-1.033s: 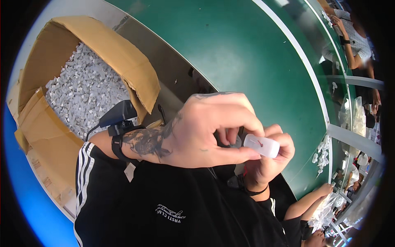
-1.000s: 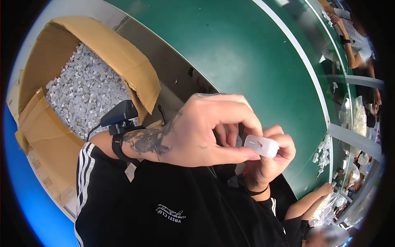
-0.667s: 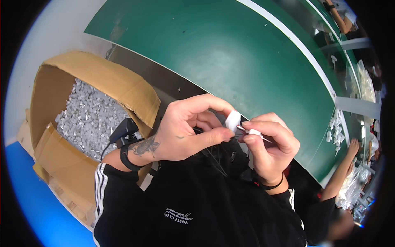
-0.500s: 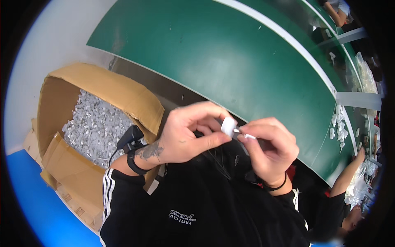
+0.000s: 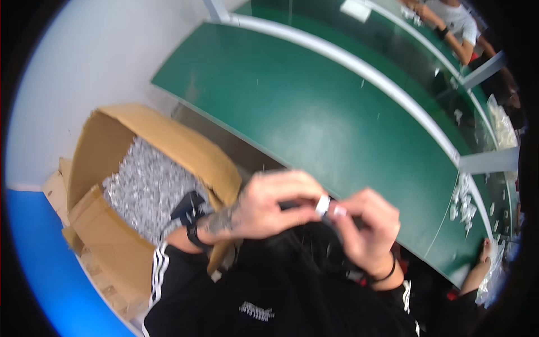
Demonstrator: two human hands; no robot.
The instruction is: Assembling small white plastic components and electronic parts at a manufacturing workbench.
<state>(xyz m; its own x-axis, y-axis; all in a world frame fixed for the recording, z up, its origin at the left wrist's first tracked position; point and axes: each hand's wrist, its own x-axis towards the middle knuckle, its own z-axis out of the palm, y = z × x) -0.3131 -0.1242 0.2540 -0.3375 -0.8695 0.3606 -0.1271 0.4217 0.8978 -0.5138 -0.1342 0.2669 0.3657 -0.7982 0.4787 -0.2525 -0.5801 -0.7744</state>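
Note:
In front of my chest, my left hand (image 5: 269, 205) pinches a small white plastic piece (image 5: 322, 205) between thumb and fingertips. Close beside it, my right hand (image 5: 368, 224) is closed with thumb and forefinger on a smaller white part (image 5: 339, 211). Motion blur smears both parts, and my fingers cover much of them. Whether the two pieces touch, I cannot tell.
To the left stands an open cardboard box (image 5: 174, 143) full of small white-and-metal parts (image 5: 149, 182). Ahead lies a green table (image 5: 314, 112). White parts (image 5: 463, 202) lie at its right end, near another person's arm (image 5: 477, 275). Another person (image 5: 449, 25) works at far right.
The whole view has shifted, so the table's far end and more of the person at the back show. My hands sit lower in the picture. The left hand's white piece has turned and shows less of its face.

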